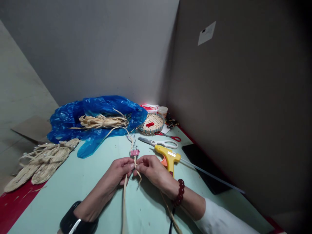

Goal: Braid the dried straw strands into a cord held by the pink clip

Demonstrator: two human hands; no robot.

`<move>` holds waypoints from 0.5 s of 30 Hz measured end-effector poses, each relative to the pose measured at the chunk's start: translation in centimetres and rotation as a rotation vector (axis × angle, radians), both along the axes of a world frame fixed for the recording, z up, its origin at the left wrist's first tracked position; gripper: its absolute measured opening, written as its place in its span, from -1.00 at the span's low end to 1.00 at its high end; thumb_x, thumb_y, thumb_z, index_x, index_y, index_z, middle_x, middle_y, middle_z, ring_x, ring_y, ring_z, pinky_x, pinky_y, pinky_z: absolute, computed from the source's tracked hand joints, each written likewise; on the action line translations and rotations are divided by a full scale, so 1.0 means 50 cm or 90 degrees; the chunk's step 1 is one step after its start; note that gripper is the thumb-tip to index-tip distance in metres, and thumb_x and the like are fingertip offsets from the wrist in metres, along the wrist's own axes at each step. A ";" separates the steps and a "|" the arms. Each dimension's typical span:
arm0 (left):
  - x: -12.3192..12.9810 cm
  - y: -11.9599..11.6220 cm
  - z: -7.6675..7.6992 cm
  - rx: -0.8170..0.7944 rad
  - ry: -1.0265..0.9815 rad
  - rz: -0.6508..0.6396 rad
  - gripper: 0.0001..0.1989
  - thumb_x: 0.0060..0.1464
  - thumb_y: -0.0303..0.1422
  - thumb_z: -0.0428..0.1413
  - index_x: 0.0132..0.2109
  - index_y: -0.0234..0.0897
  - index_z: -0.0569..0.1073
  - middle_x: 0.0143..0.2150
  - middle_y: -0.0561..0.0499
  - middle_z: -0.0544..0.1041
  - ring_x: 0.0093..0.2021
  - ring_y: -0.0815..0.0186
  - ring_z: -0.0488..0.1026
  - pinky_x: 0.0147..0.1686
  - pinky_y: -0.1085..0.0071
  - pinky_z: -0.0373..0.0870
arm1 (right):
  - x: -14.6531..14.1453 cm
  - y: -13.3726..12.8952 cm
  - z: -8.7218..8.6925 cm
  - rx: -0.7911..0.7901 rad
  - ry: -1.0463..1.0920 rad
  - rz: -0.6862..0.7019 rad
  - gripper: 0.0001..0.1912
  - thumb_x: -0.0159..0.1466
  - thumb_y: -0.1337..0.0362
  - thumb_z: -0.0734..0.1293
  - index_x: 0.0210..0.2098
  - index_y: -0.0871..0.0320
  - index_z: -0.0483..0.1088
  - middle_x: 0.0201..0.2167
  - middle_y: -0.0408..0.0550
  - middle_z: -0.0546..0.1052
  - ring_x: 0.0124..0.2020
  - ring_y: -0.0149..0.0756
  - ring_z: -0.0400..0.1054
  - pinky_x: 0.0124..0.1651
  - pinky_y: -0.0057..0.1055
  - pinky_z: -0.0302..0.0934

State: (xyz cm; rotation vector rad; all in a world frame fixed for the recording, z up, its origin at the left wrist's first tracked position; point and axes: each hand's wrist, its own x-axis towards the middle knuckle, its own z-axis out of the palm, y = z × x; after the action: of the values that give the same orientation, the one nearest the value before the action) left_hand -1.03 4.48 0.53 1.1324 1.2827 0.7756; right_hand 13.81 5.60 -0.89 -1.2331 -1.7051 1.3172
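Observation:
Pale straw strands [124,204] run down from a pink binder clip [135,152] in the middle of the table. My left hand [123,169] pinches them just below the clip, thumb and forefinger together. Close against it, my right hand [151,167] pinches the same strands from the other side. One short end curls down between the hands, and longer ends trail toward the front edge. Above the clip, a finished length of braid leads up toward the blue plastic bag [65,118]. The fingertips partly hide the crossing of the strands.
A yellow glue gun [168,154] with a long glue stick lies right of my hands, beside white-handled scissors [161,143] and a black tablet-like slab [204,169]. Behind are a straw bundle [103,122], a woven basket [158,122] and a cup [162,111]. Woven sandals [52,159] lie left.

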 end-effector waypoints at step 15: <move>0.008 0.000 -0.017 0.063 0.081 0.068 -0.77 -0.18 -0.21 0.14 -0.54 -0.26 0.31 -0.75 0.27 0.12 -0.73 0.53 -0.04 -0.70 0.53 -0.17 | 0.024 -0.018 0.059 0.220 -0.314 0.010 -0.86 0.19 0.40 0.24 -0.46 0.20 0.40 -0.55 -0.06 0.46 -0.48 -0.35 0.23 -0.42 -0.42 -0.13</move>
State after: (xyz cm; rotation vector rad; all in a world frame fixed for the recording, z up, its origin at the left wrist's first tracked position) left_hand -0.62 4.48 -0.32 1.2164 1.4326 0.8660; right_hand 15.03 4.71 2.06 -1.4065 -2.1718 0.7097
